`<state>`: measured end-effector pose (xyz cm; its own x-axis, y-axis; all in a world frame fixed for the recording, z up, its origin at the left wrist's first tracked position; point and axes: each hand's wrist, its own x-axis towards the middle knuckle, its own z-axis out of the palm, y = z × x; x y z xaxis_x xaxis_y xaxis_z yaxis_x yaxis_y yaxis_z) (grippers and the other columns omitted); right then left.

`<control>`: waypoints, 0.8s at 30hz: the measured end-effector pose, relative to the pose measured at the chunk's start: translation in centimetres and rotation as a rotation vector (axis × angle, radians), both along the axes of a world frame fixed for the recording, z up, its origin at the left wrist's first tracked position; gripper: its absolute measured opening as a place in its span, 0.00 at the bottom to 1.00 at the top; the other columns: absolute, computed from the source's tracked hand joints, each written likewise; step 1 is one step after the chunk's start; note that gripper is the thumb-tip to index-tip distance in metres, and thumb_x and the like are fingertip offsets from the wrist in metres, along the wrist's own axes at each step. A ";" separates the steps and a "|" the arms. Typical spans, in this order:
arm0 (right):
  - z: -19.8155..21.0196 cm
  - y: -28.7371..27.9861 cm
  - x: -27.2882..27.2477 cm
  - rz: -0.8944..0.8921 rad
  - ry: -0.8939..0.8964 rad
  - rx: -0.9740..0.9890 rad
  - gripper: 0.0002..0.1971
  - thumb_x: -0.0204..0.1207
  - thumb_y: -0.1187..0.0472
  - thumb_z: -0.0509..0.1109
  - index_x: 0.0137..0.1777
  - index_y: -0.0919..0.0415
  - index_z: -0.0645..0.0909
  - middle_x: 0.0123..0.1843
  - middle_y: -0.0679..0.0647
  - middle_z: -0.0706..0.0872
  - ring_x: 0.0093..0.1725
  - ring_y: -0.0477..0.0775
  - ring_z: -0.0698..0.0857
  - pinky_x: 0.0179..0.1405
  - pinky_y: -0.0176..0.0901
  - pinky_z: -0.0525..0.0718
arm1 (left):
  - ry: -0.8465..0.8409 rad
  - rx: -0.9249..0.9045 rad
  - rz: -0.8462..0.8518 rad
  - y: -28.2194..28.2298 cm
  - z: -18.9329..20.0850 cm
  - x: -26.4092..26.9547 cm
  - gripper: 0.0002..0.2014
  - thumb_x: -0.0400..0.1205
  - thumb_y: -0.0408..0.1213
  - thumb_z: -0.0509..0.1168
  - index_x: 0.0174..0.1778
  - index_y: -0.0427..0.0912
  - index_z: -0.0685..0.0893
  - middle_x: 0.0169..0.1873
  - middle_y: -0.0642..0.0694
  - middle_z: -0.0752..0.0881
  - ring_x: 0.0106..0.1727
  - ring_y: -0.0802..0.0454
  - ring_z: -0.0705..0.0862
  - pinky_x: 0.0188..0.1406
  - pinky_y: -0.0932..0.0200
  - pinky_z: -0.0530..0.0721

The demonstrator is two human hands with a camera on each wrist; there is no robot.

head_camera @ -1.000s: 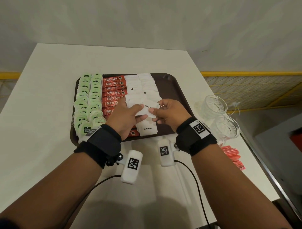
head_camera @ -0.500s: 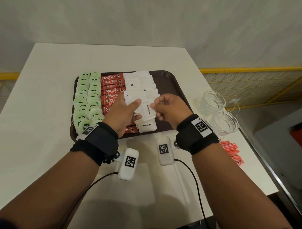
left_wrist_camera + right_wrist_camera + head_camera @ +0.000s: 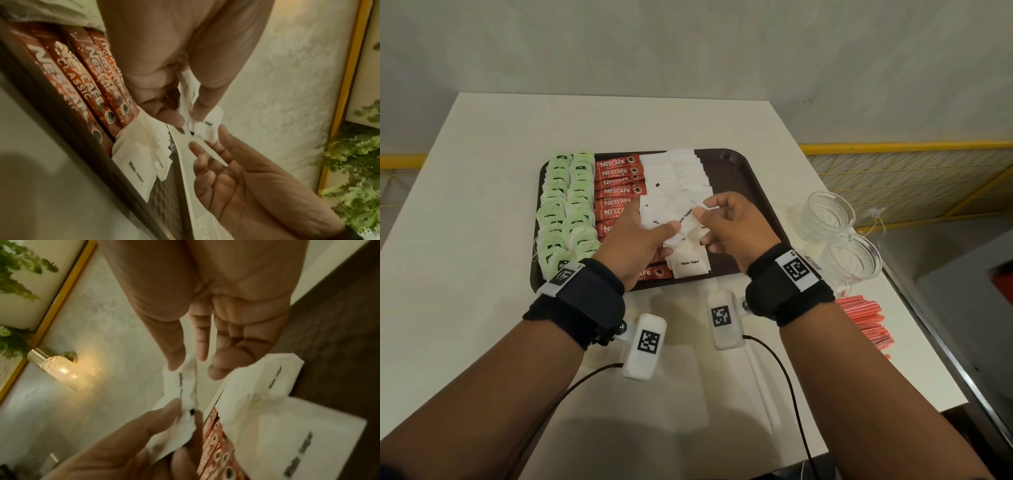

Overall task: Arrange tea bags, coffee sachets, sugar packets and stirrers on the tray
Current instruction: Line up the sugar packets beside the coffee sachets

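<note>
A dark brown tray (image 3: 736, 161) holds rows of green tea bags (image 3: 565, 205), red coffee sachets (image 3: 619, 174) and white sugar packets (image 3: 681, 174). Above its near middle my left hand (image 3: 667, 236) grips a small stack of sugar packets (image 3: 671, 216) between thumb and fingers. My right hand (image 3: 705, 210) pinches one packet (image 3: 180, 382) at the stack's right edge with thumb and forefinger. In the left wrist view the held packets (image 3: 189, 92) hang over the coffee sachets (image 3: 82, 78). Red stirrers (image 3: 866, 318) lie on the table at the right, off the tray.
Two clear glass cups (image 3: 825, 212) (image 3: 856, 260) stand right of the tray near the table's right edge. The tray's right strip is bare brown. One sugar packet (image 3: 690, 263) lies at the tray's near edge. A yellow railing runs behind the table.
Both hands have stayed over the tray's near middle. The packet pinched by the right hand has turned from flat to slanted and drawn a little out of the left hand's stack.
</note>
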<state>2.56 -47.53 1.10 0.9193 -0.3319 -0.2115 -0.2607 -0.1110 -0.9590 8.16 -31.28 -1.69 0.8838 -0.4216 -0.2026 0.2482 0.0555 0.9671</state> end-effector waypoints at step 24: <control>-3.4 -4.5 2.1 -0.146 0.413 -0.243 0.11 0.75 0.62 0.76 0.36 0.60 0.77 0.32 0.57 0.84 0.29 0.51 0.82 0.38 0.43 0.86 | 0.080 0.029 0.089 1.3 -0.4 1.1 0.17 0.84 0.33 0.68 0.69 0.44 0.77 0.61 0.47 0.86 0.56 0.48 0.88 0.39 0.58 0.86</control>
<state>4.70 -52.08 -2.29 0.7150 -0.5361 -0.4487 -0.6430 -0.2524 -0.7230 9.26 -29.96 -2.09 0.8980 -0.3350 -0.2853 0.3202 0.0527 0.9459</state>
